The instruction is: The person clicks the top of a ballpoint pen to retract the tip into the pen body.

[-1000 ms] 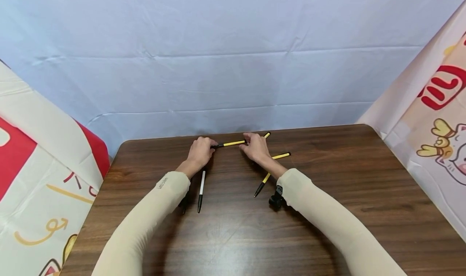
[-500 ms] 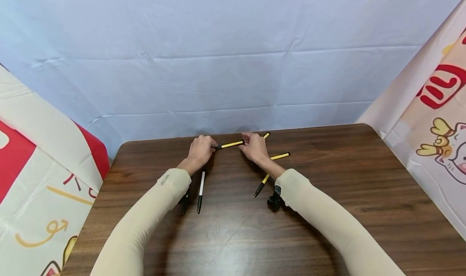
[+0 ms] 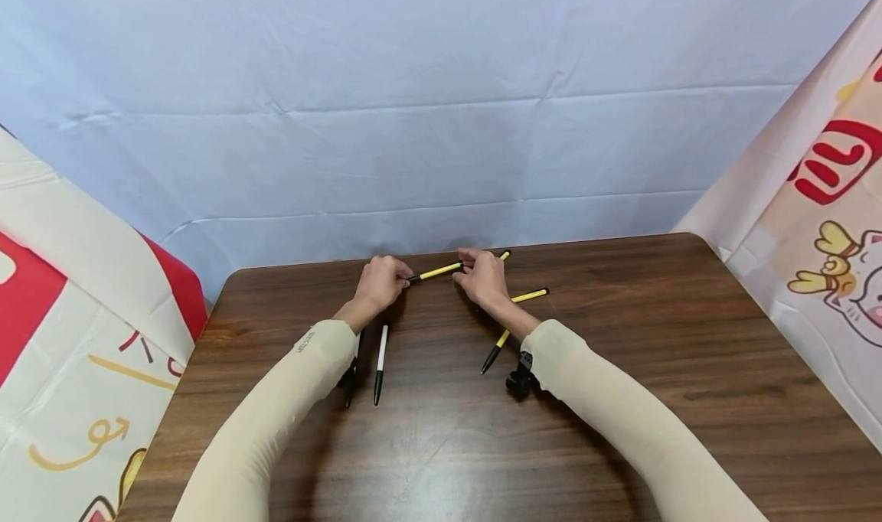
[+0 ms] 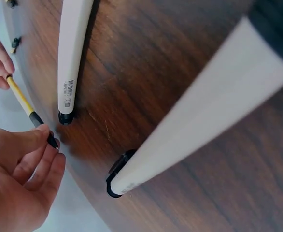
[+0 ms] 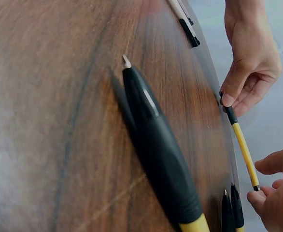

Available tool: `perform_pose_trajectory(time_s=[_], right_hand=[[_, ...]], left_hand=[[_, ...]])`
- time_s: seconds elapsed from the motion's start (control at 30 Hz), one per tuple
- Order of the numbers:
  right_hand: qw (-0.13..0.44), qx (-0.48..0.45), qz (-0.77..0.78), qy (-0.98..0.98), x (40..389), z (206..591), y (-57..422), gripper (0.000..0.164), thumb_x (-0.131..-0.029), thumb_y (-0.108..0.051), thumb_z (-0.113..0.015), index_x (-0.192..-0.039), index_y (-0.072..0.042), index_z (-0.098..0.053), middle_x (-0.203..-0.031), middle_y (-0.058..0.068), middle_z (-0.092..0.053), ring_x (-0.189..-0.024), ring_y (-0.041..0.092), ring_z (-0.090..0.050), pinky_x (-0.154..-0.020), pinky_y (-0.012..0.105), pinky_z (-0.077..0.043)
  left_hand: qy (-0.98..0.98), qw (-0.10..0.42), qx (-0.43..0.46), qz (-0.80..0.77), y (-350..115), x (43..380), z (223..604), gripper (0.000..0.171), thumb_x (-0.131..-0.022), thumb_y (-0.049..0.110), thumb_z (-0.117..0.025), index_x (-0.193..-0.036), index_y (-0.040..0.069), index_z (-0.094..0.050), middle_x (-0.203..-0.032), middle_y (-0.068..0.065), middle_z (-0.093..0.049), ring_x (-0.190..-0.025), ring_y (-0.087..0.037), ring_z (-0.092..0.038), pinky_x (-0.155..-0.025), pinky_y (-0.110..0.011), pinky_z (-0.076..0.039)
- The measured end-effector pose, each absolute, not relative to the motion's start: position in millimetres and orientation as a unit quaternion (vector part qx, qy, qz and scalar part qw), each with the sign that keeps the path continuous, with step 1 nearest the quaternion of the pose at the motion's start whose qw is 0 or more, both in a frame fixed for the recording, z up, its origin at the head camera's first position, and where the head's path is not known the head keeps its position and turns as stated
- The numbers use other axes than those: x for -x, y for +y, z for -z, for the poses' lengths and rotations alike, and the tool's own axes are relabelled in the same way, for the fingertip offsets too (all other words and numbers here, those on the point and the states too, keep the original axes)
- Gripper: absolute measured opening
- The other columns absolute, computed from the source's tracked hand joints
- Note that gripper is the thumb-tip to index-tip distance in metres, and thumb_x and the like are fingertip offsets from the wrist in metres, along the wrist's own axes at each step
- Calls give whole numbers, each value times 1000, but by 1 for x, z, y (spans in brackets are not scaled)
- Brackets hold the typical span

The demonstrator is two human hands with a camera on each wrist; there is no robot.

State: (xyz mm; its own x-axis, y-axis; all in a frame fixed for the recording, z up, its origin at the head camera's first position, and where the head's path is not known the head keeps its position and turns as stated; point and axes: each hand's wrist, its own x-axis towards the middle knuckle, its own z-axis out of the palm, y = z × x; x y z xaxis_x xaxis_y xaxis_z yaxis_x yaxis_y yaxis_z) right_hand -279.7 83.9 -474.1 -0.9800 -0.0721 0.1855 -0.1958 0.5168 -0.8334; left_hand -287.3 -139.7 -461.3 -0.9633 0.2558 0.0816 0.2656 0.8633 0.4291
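Observation:
A yellow-and-black pen (image 3: 441, 271) spans the gap between both hands near the table's back edge. My left hand (image 3: 379, 285) pinches its black writing end between thumb and fingers; in the left wrist view the tip pokes past the thumb. My right hand (image 3: 484, 278) has thumb and fingertips at its other, black-capped end, seen in the right wrist view around the pen (image 5: 244, 152). Beside my left wrist lies a white-and-black pen (image 3: 381, 363); a second one (image 3: 350, 384) is partly under the sleeve.
Under my right forearm lie more yellow-and-black pens, one pointing toward me (image 3: 496, 350), another yellow pen (image 3: 532, 295) further right, and one yellow pen end (image 3: 506, 256) behind the right hand. A brown wooden table (image 3: 654, 338) meets a white cloth backdrop (image 3: 441, 124).
The held pen has shifted slightly and tilts a little more, its left end lower. Less of its black part shows beyond the left hand. Both hands stay nearly in place.

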Motion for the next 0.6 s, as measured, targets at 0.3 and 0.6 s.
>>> perform_pose_trajectory(time_s=[0.3,0.6], right_hand=[[92,-59,-521,-846,285,473,88,45,-92,0,-81,-135,3,-69,-129,22,-70,-117,34,-72,-104,41,-57],[114,-49,-548,-827,289,468,91,41,-89,0,-84,-128,4,-73,-122,22,-74,-109,33,-75,-93,39,-62]], left_hand=[[-957,6,126,262,-138,283,453,14,-100,12,-75,-112,9,-82,-107,-8,-81,-102,-28,-75,-95,-46,-60],[-926,-24,128,355,-135,276,453,14,-97,12,-80,-109,7,-83,-98,-7,-81,-88,-21,-77,-83,-38,-63]])
